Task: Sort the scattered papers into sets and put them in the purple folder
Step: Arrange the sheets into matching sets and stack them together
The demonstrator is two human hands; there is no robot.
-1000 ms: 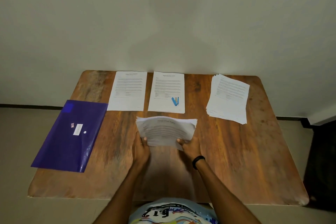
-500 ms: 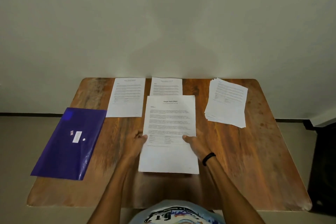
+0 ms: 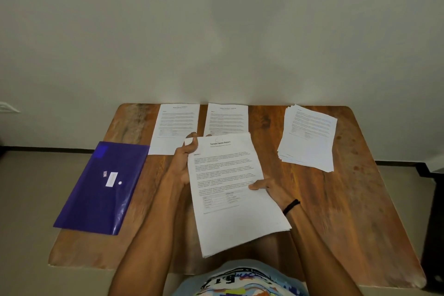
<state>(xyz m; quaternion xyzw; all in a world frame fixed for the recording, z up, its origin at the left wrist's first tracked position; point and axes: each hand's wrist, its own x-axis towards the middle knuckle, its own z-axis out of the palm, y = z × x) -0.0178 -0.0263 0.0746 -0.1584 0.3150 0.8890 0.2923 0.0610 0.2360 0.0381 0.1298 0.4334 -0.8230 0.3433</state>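
Wooden table [image 3: 324,199] fills most of the shot. The purple folder [image 3: 103,187] lies flat, overhanging the table's left edge. The stack of papers [image 3: 230,187] is held tilted above the middle. A messy pile [image 3: 307,137] sits back right, with a back-left sheet [image 3: 177,125] and a back-middle sheet [image 3: 227,118] beside it. The left hand [image 3: 185,161] curls round the stack's top-left corner, and the right hand [image 3: 271,188] pinches its right edge, thumb on top.
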